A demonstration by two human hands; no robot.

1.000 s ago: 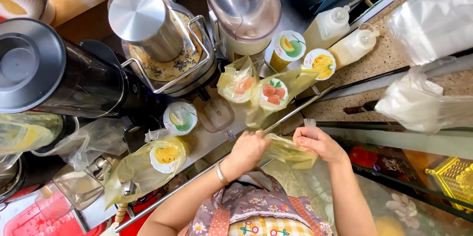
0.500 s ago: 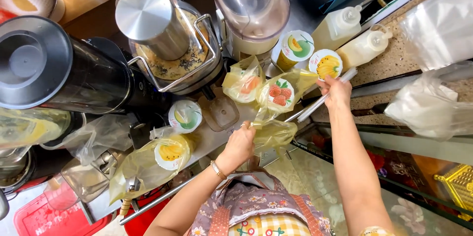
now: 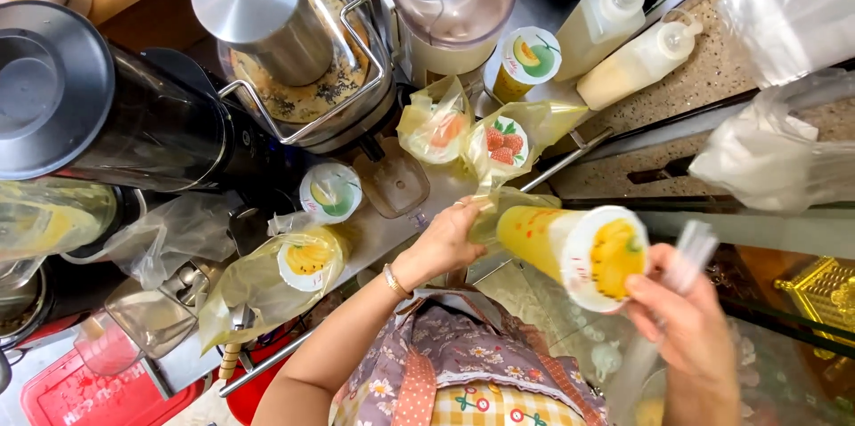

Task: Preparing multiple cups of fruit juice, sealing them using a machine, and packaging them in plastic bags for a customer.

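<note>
Sealed yellow drink cup (image 3: 570, 252) lying sideways, lid toward my right hand (image 3: 686, 319), which grips it with a straw (image 3: 686, 252), my left hand (image 3: 450, 239) pinching thin plastic bag (image 3: 499, 208) at cup's base

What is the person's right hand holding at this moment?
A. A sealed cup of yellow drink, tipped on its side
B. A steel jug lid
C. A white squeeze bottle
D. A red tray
A: the right hand grips the sealed cup of yellow drink, tipped on its side, with what looks like a blurred straw, while the left hand holds a thin plastic bag at the cup's base.
</note>
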